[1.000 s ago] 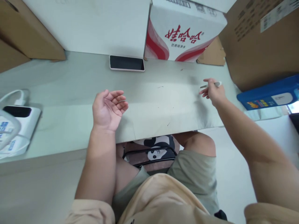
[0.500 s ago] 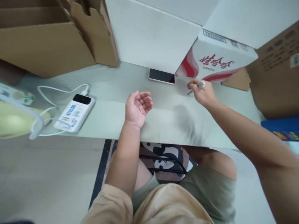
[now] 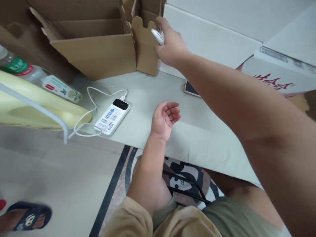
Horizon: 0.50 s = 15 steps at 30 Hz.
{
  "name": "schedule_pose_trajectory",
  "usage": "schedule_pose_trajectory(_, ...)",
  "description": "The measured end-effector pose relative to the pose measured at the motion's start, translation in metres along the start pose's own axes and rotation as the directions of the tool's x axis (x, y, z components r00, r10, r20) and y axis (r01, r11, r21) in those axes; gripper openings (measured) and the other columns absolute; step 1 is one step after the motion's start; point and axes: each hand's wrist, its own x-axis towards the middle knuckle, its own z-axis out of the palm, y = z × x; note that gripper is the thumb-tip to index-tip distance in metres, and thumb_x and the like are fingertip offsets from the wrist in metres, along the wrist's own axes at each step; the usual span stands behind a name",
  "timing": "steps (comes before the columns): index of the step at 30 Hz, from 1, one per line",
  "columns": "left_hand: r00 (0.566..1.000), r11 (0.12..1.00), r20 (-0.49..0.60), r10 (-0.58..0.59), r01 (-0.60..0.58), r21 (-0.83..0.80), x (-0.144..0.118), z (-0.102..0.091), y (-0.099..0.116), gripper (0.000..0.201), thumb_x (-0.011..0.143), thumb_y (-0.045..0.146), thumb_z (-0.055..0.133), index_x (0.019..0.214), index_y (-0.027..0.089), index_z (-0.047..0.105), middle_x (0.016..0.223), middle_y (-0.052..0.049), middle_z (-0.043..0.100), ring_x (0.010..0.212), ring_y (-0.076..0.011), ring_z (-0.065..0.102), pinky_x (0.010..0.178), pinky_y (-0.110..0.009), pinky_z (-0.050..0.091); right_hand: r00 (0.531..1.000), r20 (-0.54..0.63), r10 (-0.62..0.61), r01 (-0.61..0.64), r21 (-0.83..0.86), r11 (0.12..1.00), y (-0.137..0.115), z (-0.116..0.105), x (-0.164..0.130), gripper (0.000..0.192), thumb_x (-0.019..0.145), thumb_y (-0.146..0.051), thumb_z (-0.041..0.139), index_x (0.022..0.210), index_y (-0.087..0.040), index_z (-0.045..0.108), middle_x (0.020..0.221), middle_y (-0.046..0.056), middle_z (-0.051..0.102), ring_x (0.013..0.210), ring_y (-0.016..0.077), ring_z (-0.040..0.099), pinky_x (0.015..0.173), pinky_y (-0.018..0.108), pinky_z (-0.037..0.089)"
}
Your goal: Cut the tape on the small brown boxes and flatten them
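The small white object [image 3: 157, 35] in the right hand [image 3: 170, 44] is mostly hidden by fingers. The pink-edged phone [image 3: 190, 89] at two o'clock lies half behind the forearm. The clear plastic bottle [image 3: 37, 77] is cut off at nine o'clock.

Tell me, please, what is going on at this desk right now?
A seated person reaches the right hand across the table, holding a small white pen-like object at the edge of an open cardboard box. The left hand rests palm up and empty on the table. Beside it lies a white power bank with a cable plugged in; a phone shows partly behind the right forearm.
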Motion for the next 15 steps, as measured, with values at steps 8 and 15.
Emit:
schedule_pose_trajectory(8, 1.0, 0.999, 0.003, -0.01, 0.01, -0.031, -0.002, -0.003, 0.006, 0.035, 0.091, 0.038, 0.052, 0.073, 0.015, 0.072, 0.061, -0.001, 0.063, 0.052, -0.0085, 0.059, 0.061, -0.022, 0.047, 1.0, 0.017, 0.022, -0.019, -0.142, 0.99, -0.009, 0.004, 0.032, 0.037, 0.094, -0.022, 0.049, 0.118, 0.004, 0.058, 0.132, 0.013, 0.068, 0.134, 0.0286, 0.06, 0.11, 0.046, 0.047)
schedule_pose_trajectory(15, 0.999, 0.999, -0.012, 0.036, -0.036, -0.014, -0.001, -0.004, 0.002, 0.036, 0.091, 0.038, 0.053, 0.072, 0.014, 0.071, 0.061, -0.001, 0.062, 0.053, -0.0088, 0.057, 0.059, -0.022, 0.047, 0.995, -0.044, -0.088, 0.075, -0.242, 0.967, -0.006, -0.01, 0.004, 0.033, 0.098, -0.027, 0.052, 0.124, -0.008, 0.059, 0.131, 0.012, 0.07, 0.129, 0.0305, 0.064, 0.107, 0.054, 0.051)
